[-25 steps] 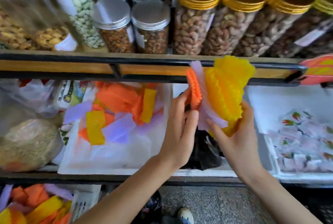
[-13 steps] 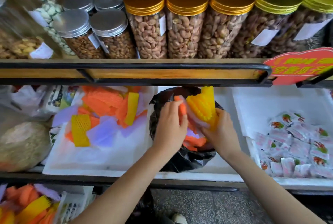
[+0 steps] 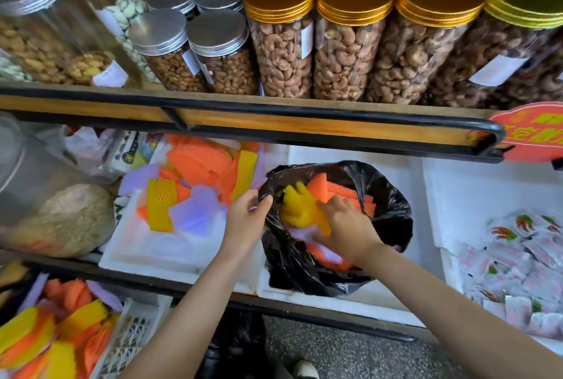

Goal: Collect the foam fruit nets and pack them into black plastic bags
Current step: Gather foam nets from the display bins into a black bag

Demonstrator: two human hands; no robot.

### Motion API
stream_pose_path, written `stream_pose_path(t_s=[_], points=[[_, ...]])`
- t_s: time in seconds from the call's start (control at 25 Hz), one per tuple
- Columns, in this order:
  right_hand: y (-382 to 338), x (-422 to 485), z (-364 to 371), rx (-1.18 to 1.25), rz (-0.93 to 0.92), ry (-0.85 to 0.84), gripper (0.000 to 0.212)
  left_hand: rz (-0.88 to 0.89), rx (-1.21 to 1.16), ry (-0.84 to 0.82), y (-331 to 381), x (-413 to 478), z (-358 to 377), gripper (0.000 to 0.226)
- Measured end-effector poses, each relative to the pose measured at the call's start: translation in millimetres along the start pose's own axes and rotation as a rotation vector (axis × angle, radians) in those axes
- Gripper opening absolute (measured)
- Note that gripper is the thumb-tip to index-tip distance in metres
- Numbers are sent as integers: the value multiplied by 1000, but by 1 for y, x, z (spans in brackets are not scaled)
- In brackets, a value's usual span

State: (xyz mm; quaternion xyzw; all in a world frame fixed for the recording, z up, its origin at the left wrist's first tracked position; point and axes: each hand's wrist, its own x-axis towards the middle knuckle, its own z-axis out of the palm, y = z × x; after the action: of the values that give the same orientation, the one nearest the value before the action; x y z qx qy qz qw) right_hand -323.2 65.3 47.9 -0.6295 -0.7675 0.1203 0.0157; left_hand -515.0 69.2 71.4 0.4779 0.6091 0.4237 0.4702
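Black plastic bag [image 3: 393,205]: thin, glossy, crumpled film. Its mouth gapes wide and roughly round at the centre of the frame. It sits in a white foam box [image 3: 350,154] on the lower shelf.
Yellow foam net [image 3: 294,211]: soft ribbed mesh sleeve with a toothed end. I see it inside the bag's mouth, on the left side. Its long axis runs from lower right to upper left, toothed end towards the upper-left rim.
Orange nets [image 3: 344,193]: flat ridged foam strips, packed in the bag behind and below the yellow one.
Left hand [image 3: 246,220]: fingers and thumb pinch the bag's left rim.
Right hand [image 3: 347,226]: inside the mouth, fingers curled close together over the yellow net's lower end. I cannot tell where the thumb lies.
Loose nets [image 3: 198,165]: orange, yellow and lilac, heaped in a white foam tray [image 3: 143,256] left of the bag.
Jars [image 3: 280,52]: clear cylinders of nuts with gold or silver screw lids, on the upper shelf.
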Motion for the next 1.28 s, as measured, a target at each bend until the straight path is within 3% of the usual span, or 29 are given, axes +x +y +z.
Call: stream_pose_path(t_s=[0.16,0.36,0.48,0.56,0.64,0.72,0.8,0.88,0.92,1.04,1.2,1.28], points=[[4,31,2,29,201,258,60,9,-63,20,-8,-3,-9,27],[0,30,27,261,-116,54,55,-29,-101,37,-12,-2,-14,18],[18,18,23,248,-240,353,60,-61,-140,61,-11,-1,-10,26],[33,6,18,336,-144,564,57,-54,-147,28,-7,-1,-5,31],[49,2,19,455,133,649,59,-40,-138,4,-5,-1,0,32],[65,10,19,593,344,471,71,-25,-133,8,-8,2,3,29],[75,19,22,689,387,164,74,10,-123,-8,-10,3,7,23],[76,25,20,650,369,-9,56,18,-107,-22,-9,3,11,24],[74,25,15,593,326,-8,42,9,-107,-17,-6,3,13,19],[63,10,-14,490,229,158,28,12,-117,-32,4,4,26,25],[51,-25,-63,614,194,494,24,58,-93,-73,12,14,61,11],[44,-40,-87,646,180,628,21,143,-49,-132,19,16,77,18]])
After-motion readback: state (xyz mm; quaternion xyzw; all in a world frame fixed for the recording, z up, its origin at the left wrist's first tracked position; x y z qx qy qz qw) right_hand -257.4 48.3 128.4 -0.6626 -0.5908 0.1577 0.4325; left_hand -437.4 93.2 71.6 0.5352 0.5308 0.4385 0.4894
